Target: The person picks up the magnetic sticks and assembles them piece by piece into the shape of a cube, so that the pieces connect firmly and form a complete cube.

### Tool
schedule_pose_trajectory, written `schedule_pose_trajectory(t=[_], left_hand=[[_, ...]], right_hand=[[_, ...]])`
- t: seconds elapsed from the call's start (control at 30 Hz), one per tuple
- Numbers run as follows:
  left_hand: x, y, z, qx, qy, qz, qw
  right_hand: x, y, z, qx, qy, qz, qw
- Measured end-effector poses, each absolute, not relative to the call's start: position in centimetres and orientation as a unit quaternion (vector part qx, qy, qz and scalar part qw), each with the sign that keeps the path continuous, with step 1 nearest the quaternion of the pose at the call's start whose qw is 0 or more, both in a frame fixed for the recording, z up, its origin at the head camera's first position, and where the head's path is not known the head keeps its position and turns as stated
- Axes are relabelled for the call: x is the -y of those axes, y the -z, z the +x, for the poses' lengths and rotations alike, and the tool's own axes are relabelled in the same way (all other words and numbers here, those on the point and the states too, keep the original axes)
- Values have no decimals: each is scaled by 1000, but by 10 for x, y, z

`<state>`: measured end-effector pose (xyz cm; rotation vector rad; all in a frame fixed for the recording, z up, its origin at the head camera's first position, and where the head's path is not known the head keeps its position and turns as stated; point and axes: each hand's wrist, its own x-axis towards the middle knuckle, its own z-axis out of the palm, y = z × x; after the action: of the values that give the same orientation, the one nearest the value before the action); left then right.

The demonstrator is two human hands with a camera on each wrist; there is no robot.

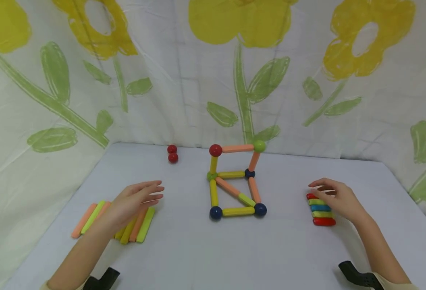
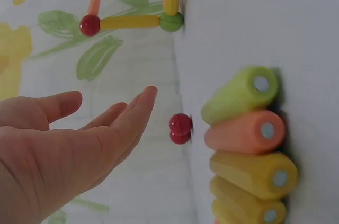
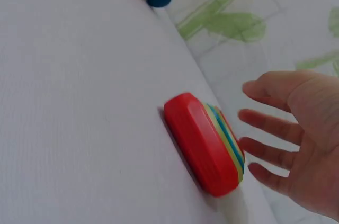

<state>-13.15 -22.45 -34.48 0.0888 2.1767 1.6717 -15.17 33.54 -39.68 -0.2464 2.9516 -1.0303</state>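
Several coloured sticks are lying side by side toward the white table's left edge; the left hand is hovering above them, fingers loosely extended, gripping nothing. Two red balls are sitting near the far edge. A stick-and-ball frame is standing mid-table. Toward the right edge, the right hand is hanging, fingers spread and slightly bent, ungripping, by five short rods. Flower-printed cloth is hanging behind
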Motion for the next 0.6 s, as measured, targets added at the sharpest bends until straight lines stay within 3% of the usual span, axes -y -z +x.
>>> schedule_pose_trajectory(t=[0.3,0.6], left_hand=[[256,365,-99,-818,-545,-2,182],[256,379,-98,-791,-577,28,202]], right_hand=[[-360,408,-150,-938,337,-73,29],[-367,413,-154,-937,339,-60,55]])
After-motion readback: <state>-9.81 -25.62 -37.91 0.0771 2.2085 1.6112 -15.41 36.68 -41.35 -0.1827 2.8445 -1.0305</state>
